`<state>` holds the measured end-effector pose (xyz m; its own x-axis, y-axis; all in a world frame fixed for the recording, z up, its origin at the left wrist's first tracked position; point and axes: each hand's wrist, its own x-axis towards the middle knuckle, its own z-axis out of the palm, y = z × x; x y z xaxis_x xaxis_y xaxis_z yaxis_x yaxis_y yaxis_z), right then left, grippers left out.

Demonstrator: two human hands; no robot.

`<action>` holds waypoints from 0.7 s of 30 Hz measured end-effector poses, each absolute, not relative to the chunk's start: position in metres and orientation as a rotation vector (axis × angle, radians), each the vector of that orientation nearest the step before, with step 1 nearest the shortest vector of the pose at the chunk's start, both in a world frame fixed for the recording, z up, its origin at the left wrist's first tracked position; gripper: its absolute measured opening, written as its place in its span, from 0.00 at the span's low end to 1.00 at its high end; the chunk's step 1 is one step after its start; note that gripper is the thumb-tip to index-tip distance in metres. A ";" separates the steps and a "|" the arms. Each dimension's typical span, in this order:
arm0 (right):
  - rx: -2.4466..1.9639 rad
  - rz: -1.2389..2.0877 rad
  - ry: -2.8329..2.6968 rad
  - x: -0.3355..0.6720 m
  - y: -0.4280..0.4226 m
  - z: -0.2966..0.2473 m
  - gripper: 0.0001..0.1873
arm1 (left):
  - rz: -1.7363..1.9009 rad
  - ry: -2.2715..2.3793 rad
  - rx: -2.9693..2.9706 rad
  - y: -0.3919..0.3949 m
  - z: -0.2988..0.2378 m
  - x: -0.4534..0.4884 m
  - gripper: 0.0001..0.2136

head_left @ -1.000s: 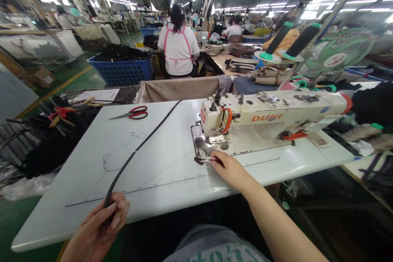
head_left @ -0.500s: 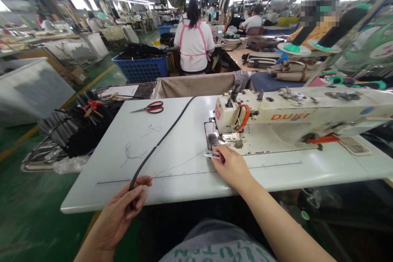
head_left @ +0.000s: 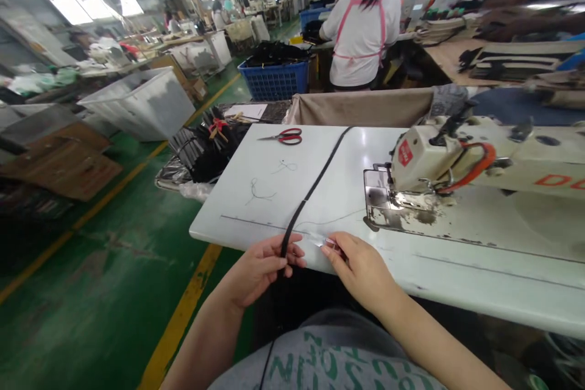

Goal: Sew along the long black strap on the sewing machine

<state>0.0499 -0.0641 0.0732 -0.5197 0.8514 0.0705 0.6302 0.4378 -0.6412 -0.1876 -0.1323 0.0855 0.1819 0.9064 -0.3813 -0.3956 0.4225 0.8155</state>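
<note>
My left hand [head_left: 269, 265] is closed on a black cord-like strip [head_left: 315, 186], which runs from my fingers up across the white table [head_left: 338, 189] to its far edge. In my right hand [head_left: 359, 262] are small thread snippers [head_left: 319, 241], their pale blades pointing left at the strip but apart from it. A thin thread [head_left: 340, 219] stretches from near the strip toward the needle plate of the sewing machine [head_left: 429, 164]. Red-handled scissors [head_left: 287, 136] lie at the table's far left, above some loose thread bits [head_left: 260, 191].
Beyond the table's left edge lies a bundle of black strips [head_left: 201, 149]. A fabric-lined bin [head_left: 365, 108] adjoins the far edge. A co-worker in a pink apron [head_left: 363, 36] sits ahead, near a blue crate [head_left: 274, 78]. Ruler markings [head_left: 249, 222] run along the table front.
The view has swung left. My right hand has moved the snippers away from the machine's needle plate, close to my left hand and the strip it holds.
</note>
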 end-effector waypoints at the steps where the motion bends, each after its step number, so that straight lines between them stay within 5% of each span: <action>1: -1.239 0.781 -2.337 0.047 -0.066 0.073 0.12 | 0.999 0.984 0.630 -0.132 0.085 -0.185 0.22; 21: -1.092 0.487 -2.474 0.038 -0.076 0.071 0.09 | 0.989 0.945 0.719 -0.128 0.072 -0.162 0.22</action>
<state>0.0375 -0.0764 0.0711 -0.6196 0.7563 0.2099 0.6203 0.6357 -0.4595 -0.1616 -0.1276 0.0716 0.2365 0.9172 -0.3206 -0.3627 0.3895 0.8466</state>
